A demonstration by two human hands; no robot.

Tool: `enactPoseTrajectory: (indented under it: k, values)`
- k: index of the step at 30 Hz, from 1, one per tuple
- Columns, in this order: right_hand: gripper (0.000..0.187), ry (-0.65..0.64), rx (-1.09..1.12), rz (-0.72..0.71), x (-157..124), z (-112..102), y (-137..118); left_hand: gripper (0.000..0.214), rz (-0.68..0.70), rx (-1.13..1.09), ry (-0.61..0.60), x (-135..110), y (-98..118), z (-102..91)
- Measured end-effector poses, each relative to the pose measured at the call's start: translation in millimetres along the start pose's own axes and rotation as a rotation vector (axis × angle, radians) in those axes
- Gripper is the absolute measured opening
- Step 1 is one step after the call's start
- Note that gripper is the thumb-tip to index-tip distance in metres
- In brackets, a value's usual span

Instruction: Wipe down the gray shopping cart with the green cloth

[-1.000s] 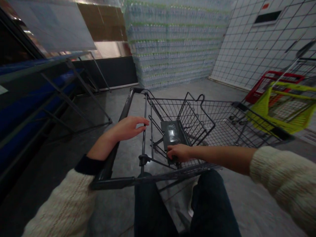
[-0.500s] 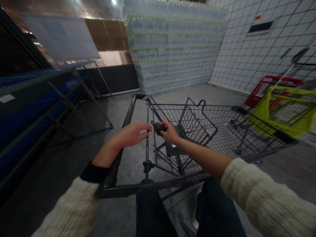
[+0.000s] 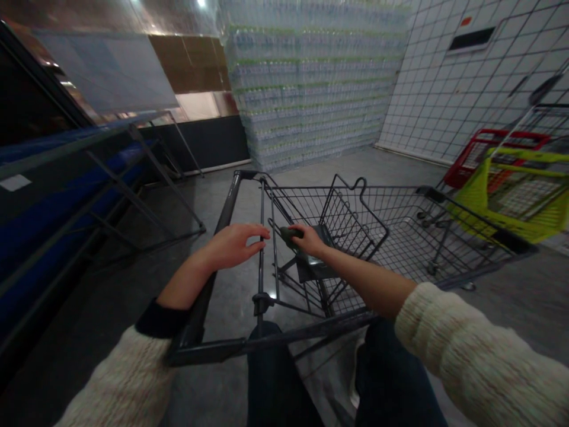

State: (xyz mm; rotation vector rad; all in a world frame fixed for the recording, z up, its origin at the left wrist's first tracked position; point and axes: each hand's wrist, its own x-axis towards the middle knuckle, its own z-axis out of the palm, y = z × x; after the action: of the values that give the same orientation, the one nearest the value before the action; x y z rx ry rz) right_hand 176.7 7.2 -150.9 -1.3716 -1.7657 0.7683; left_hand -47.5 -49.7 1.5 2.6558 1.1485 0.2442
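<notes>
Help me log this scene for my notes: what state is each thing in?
Left hand: fingers parted, holding nothing
Right hand: closed on the dark green object
Dark green object: held above the cart's seat
Cart: upright
Seat panel: appears folded down
Right sleeve: up the forearm, clear of the wrist
Bottles: stacked in rows, apparently film-wrapped

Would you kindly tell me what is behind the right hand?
Behind the right hand, which holds a dark green object, parts of a dark panel show; whatever the hand and forearm cover cannot be seen.
</notes>
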Motion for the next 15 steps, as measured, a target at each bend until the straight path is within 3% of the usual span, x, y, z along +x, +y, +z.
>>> enactPoseTrajectory:
  k: [3,7,12,15]
  values:
    - [0.029,-0.082,-0.133,0.137,-7.3,-0.1,15.9,0.029,0.005,0.01,-0.008,-0.2,-0.8,-0.3]
    - [0.022,-0.053,-0.109,0.194,-3.6,5.8,11.2,0.03,0.006,0.034,-0.012,-2.2,0.3,-0.4]
    - [0.032,-0.014,0.298,0.106,-1.8,5.7,-11.3,0.03,-0.012,0.034,-0.007,-4.9,-1.2,0.5]
    - [0.029,0.015,0.328,0.145,-2.0,0.4,-23.5,0.03,-0.007,0.025,0.002,-5.3,-3.7,1.2]
